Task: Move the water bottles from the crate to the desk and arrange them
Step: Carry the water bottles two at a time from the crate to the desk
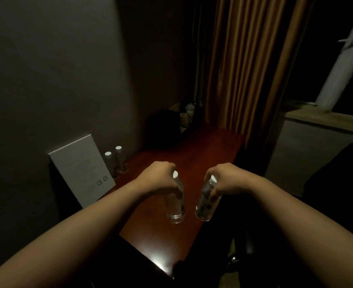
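the room is dim, and both bare forearms reach forward over a narrow reddish-brown desk (192, 154) that runs along a grey wall. the left hand (159, 179) is wrapped around the upper part of a clear plastic water bottle (175, 206), fingers curled closed just below its white screw cap, which pokes out above the hand. the right hand (223, 180) grips a second clear bottle (205, 204) the same way, fingers shut around its shoulder with the white cap showing at the top. both bottles are see-through with rounded bases that catch a little light; each carries a dark label band partway down, too blurred to read. the left one hangs close to upright, the right one tilts with its base swung toward the left bottle. the two bases are near each other but apart, over the middle of the desk; whether either base touches the wood cannot be told. two more capped bottles (115, 163) stand upright side by side at the wall edge of the desk, just beside a pale grey card (82, 169) that leans against the wall. at the far end of the desk sits a dark cluster of small items (183, 117), too murky to identify, in front of an orange-brown curtain (248, 63).
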